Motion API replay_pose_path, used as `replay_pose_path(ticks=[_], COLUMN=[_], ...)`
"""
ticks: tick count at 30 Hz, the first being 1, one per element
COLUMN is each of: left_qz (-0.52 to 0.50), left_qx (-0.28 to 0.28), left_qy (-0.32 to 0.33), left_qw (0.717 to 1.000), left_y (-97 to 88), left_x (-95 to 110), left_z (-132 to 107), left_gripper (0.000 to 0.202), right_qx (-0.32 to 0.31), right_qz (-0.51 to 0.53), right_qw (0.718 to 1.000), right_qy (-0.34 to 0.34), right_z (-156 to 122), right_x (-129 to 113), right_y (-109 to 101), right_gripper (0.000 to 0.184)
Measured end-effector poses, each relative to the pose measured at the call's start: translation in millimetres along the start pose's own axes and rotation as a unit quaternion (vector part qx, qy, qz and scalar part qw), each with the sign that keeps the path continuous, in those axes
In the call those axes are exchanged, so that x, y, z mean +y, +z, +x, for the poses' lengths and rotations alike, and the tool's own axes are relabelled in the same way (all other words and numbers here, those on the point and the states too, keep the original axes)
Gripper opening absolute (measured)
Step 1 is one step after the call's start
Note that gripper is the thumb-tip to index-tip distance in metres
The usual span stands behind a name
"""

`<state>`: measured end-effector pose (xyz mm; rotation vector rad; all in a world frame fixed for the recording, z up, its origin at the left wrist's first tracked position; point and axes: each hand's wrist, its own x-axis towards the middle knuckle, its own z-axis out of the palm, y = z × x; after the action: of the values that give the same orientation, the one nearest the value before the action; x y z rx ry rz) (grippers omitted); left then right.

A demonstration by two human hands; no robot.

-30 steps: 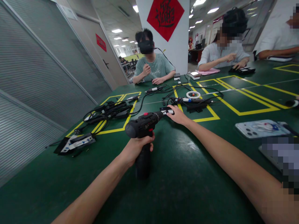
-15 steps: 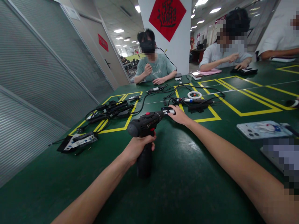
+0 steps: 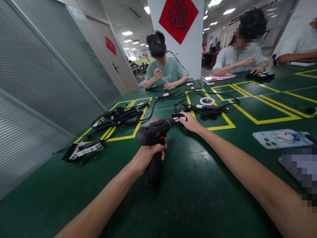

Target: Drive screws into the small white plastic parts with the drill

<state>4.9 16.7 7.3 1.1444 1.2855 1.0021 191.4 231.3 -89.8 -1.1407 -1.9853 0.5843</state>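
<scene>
My left hand is wrapped round the grip of a black cordless screwdriver with a red button on top. The tool stands on its base on the green table, its nose pointing away from me. Just past that nose lies a small black part with a white strip. My right hand rests on this part, fingers curled over its near end.
Black devices and cables lie in a yellow-taped box at left, with another opened device nearer. A tape roll and tools sit further back, a phone at right. Three people sit across the table.
The hands and the screwdriver keep their places; only the view has shifted slightly.
</scene>
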Motion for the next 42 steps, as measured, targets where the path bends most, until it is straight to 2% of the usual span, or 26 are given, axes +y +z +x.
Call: replay_pose_path(ticks=[15, 27, 32, 38, 42], left_qz=[0.0, -0.007, -0.019, -0.008, -0.004], left_qx=[-0.018, -0.006, -0.012, -0.022, -0.025], left_qy=[0.008, 0.003, -0.017, -0.017, -0.019], left_qw=[1.0, 1.0, 1.0, 1.0, 0.999], left_y=[-2.8, -5.8, -9.9, -11.1, -10.0], left_x=[-2, -1, -3, -4, -2], left_z=[0, -3, -6, -7, -7], left_gripper=[0.023, 0.021, 0.023, 0.021, 0.021], right_qx=[0.021, 0.015, -0.001, 0.002, 0.01], right_qz=[-0.002, -0.006, 0.009, 0.027, 0.015], right_qw=[1.0, 1.0, 1.0, 0.999, 1.0], right_qy=[0.0, -0.003, 0.005, 0.031, 0.021], right_z=[3, 3, 3, 3, 4], right_x=[2, 3, 0, -3, -2], right_y=[4, 5, 1, 0, 2], right_gripper=[0.045, 0.047, 0.053, 0.047, 0.047])
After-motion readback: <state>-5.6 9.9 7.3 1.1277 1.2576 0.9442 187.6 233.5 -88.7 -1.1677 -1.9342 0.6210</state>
